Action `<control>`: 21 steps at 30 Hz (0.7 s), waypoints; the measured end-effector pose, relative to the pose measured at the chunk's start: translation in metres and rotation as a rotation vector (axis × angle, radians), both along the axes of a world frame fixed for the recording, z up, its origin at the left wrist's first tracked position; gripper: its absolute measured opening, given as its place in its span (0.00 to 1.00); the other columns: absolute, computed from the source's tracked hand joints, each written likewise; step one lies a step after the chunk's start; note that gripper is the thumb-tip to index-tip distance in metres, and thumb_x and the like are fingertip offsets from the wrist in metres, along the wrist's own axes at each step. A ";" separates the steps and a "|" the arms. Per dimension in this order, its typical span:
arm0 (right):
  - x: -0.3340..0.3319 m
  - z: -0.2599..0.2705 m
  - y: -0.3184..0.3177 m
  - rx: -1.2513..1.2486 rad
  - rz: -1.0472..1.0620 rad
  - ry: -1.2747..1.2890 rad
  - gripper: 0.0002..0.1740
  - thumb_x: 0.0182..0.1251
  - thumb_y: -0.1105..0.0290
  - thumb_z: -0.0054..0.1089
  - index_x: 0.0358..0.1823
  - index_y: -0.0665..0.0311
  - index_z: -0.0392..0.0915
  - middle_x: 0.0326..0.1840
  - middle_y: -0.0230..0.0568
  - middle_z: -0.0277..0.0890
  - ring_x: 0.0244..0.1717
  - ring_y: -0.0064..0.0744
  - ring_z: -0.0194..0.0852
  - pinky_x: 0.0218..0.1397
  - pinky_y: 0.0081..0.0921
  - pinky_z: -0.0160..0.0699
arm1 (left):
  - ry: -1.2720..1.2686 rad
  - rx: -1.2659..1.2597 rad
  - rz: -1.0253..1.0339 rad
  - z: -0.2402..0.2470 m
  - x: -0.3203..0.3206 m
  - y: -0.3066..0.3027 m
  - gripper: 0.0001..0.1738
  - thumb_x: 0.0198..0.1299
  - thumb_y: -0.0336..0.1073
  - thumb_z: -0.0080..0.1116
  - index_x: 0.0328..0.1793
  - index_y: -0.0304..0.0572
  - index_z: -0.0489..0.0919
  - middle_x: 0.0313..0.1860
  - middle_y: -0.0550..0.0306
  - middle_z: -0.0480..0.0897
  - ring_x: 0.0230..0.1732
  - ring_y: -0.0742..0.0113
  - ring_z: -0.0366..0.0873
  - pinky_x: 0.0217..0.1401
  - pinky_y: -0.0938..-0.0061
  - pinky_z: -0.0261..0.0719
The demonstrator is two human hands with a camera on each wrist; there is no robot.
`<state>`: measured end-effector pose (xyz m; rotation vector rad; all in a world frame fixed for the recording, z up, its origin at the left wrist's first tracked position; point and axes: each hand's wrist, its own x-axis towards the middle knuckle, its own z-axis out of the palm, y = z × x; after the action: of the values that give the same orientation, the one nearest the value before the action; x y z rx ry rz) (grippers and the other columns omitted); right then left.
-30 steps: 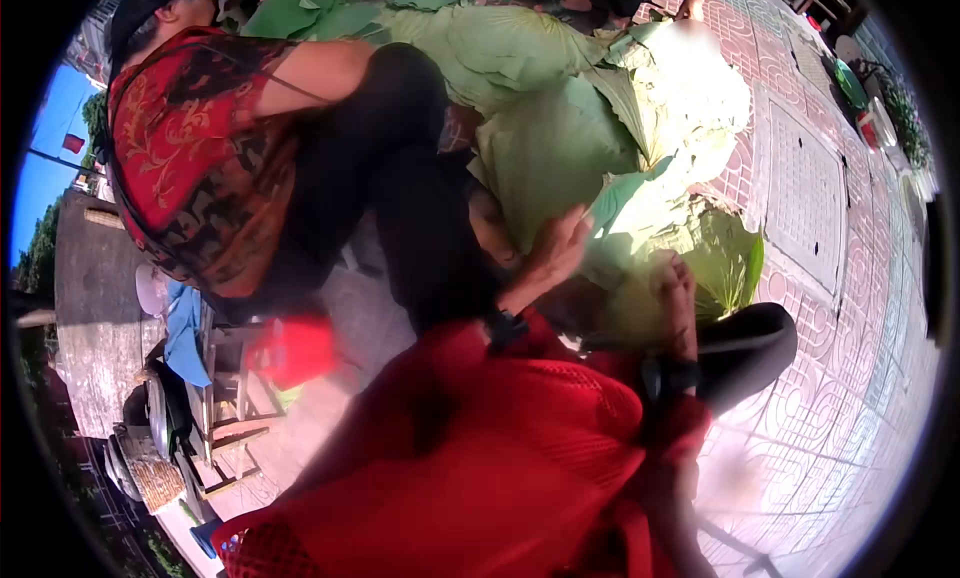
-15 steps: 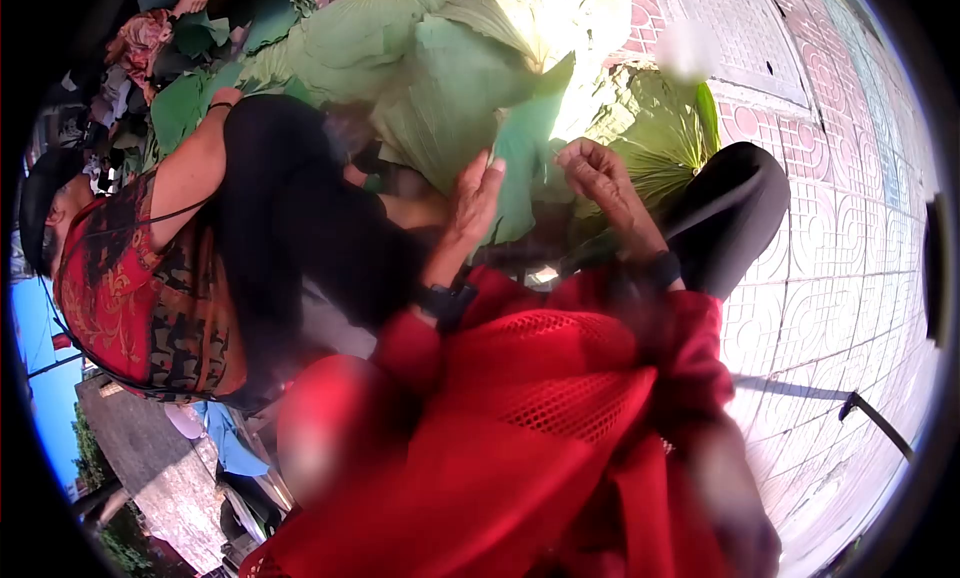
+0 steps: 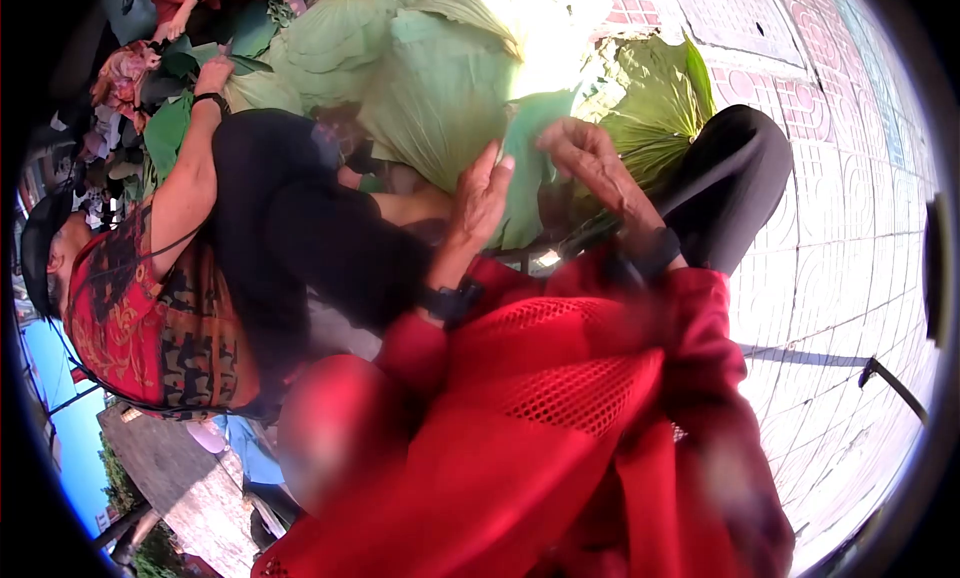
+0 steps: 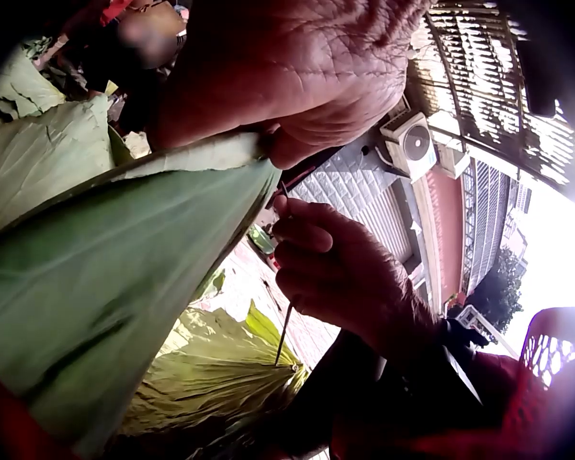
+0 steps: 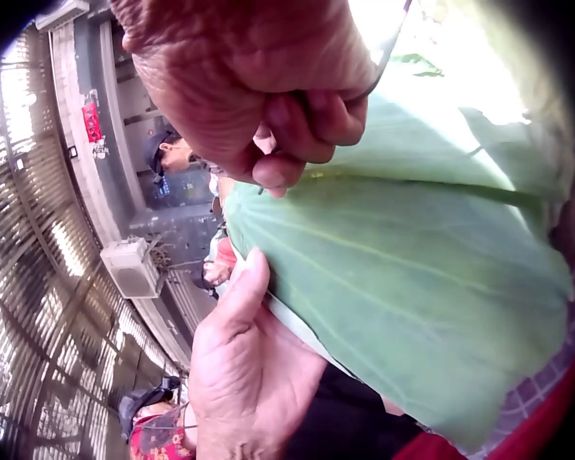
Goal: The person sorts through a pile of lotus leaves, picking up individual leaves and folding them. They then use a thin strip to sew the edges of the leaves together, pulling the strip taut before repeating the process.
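Note:
A green lotus leaf, its edge folded over, stands up between the two hands. My left hand pinches this edge, with the thumb on the near face and the fingers behind, as the right wrist view shows. My right hand is curled at the leaf's other side, its fingertips close to the top corner. It grips a thin, dark, needle-like rod that sticks out below the fist in the left wrist view. Behind the hands spread large pale-green leaves, and a yellowish leaf lies by the right knee.
Close on the left sits a person in a red patterned shirt, with a knee beside my left forearm. Another person's hand works among leaves at the far left. Patterned paving stretches to the right. A wooden table stands behind the neighbour.
The head view has swung, showing more of the far left. My right hand has moved in toward the left hand and the leaf. The neighbour's hand has reached farther forward among the leaves.

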<state>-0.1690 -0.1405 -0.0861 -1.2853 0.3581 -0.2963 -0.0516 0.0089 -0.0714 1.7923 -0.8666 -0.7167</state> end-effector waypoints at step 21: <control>-0.007 0.013 0.009 -0.043 0.008 0.038 0.18 0.64 0.53 0.55 0.43 0.61 0.76 0.30 0.24 0.67 0.31 0.16 0.59 0.34 0.16 0.59 | -0.159 0.059 -0.058 0.008 -0.007 0.007 0.24 0.66 0.38 0.44 0.67 0.36 0.66 0.56 0.34 0.74 0.58 0.39 0.71 0.61 0.61 0.67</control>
<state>-0.1757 -0.1313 -0.0734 -1.3360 0.3799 -0.2745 -0.0588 0.0155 -0.0634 1.9029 -1.0157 -0.6494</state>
